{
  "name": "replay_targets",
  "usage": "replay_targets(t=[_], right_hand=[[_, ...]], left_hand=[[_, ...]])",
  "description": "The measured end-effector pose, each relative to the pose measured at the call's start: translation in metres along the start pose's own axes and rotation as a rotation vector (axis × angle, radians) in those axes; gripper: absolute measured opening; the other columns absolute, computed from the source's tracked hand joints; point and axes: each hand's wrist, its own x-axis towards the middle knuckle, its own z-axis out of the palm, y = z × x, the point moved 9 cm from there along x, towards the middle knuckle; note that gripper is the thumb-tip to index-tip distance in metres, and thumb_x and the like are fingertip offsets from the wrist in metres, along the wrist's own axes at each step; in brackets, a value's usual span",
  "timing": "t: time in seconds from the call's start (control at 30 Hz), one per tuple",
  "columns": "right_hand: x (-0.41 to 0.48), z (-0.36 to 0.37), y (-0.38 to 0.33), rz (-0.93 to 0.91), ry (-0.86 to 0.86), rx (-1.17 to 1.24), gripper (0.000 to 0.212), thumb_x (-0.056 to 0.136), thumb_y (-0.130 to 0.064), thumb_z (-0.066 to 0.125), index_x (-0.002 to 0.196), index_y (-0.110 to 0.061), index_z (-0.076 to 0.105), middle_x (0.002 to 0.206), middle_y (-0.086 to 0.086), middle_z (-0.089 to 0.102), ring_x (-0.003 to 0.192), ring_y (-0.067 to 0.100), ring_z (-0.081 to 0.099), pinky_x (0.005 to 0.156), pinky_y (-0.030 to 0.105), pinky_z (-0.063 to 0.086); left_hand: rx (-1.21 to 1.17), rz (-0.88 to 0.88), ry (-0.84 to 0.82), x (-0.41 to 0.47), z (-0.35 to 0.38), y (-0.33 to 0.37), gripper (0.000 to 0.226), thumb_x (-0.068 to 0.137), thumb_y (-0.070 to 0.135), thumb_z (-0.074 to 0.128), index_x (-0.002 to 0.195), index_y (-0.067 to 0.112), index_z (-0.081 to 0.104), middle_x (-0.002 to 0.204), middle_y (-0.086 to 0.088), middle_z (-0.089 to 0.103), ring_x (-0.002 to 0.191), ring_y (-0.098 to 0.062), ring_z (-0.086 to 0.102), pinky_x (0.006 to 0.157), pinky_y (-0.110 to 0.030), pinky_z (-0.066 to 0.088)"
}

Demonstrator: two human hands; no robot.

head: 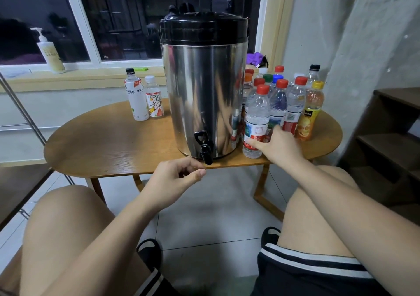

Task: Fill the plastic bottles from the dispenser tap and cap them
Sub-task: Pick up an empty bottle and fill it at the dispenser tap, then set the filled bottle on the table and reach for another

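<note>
A steel dispenser (204,91) with a black lid stands on the round wooden table (113,143); its black tap (205,147) juts over the front edge. Just right of it stands a clear bottle with a red cap (256,118). My right hand (276,144) wraps round its lower part, thumb across the label. My left hand (176,177) hovers below and left of the tap, fingers loosely curled, holding nothing. Several more capped bottles (295,100) crowd behind the held one.
Two capped bottles (145,97) stand at the table's back left. A pump bottle (51,52) sits on the window sill. An orange juice bottle (310,113) stands at the right of the cluster. Dark steps (391,136) rise at the right. My knees flank the tiled floor below.
</note>
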Motion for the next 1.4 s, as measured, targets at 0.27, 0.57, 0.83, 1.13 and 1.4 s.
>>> replay_targets(t=[0.27, 0.57, 0.83, 1.13, 1.4], right_hand=[[0.029, 0.019, 0.006, 0.027, -0.026, -0.112, 0.104, 0.079, -0.092, 0.06, 0.134, -0.005, 0.054, 0.123, 0.017, 0.071, 0.112, 0.041, 0.069, 0.09, 0.052, 0.06], [0.074, 0.042, 0.04, 0.056, -0.066, -0.047, 0.139, 0.056, -0.117, 0.026, 0.145, -0.013, 0.05, 0.137, 0.014, 0.069, 0.126, 0.042, 0.064, 0.107, 0.06, 0.051], [0.028, 0.02, 0.011, -0.027, -0.189, -0.099, 0.104, 0.078, -0.1, 0.047, 0.132, -0.013, 0.063, 0.12, 0.01, 0.074, 0.107, 0.034, 0.072, 0.087, 0.044, 0.06], [-0.057, 0.045, -0.058, -0.195, -0.45, 0.106, 0.047, 0.093, -0.071, 0.068, 0.088, -0.024, 0.066, 0.081, -0.004, 0.07, 0.077, 0.015, 0.067, 0.069, 0.038, 0.053], [-0.074, 0.097, -0.077, -0.192, -0.552, 0.232, 0.032, 0.096, -0.061, 0.072, 0.095, -0.03, 0.068, 0.084, -0.005, 0.074, 0.08, 0.012, 0.07, 0.064, 0.031, 0.049]], left_hand=[[0.026, -0.021, -0.001, 0.002, -0.002, -0.006, 0.008, 0.102, 0.041, 0.075, 0.099, 0.035, 0.08, 0.086, 0.008, 0.076, 0.086, -0.017, 0.072, 0.085, -0.047, 0.061], [0.054, -0.028, -0.016, 0.004, -0.003, -0.005, 0.009, 0.102, 0.041, 0.074, 0.101, 0.033, 0.079, 0.087, 0.007, 0.076, 0.088, -0.017, 0.072, 0.085, -0.048, 0.06], [0.125, -0.025, -0.004, 0.008, -0.012, -0.008, 0.012, 0.101, 0.046, 0.074, 0.1, 0.036, 0.079, 0.086, 0.007, 0.075, 0.084, -0.016, 0.07, 0.079, -0.043, 0.059], [0.25, -0.086, 0.049, 0.033, -0.065, -0.016, 0.011, 0.102, 0.04, 0.074, 0.098, 0.032, 0.079, 0.083, 0.009, 0.078, 0.077, -0.008, 0.075, 0.074, -0.034, 0.061], [0.287, -0.316, 0.221, 0.101, -0.145, -0.09, 0.007, 0.095, 0.031, 0.081, 0.095, 0.024, 0.079, 0.08, 0.004, 0.079, 0.075, -0.011, 0.077, 0.072, -0.032, 0.06]])
